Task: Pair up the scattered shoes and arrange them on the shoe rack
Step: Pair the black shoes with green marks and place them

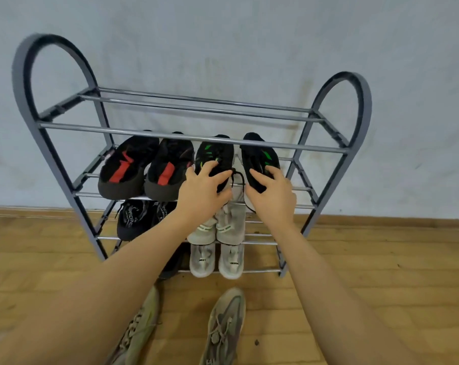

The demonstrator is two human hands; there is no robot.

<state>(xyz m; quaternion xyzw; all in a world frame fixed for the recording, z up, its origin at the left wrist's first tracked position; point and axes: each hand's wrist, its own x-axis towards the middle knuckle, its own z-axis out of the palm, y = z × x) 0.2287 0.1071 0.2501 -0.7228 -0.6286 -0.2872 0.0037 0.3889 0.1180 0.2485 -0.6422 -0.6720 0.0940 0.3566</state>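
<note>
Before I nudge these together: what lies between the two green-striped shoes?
Head view: only a loose black lace and bare rack bars lie between the left shoe and right shoe.

head view, downward, near shoe rack (65, 177)

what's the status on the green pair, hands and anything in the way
Left hand grips left green-marked shoe; right hand grips right one. Both on second shelf beside red-marked pair. Top rail crosses above toes; nothing blocking.
</note>
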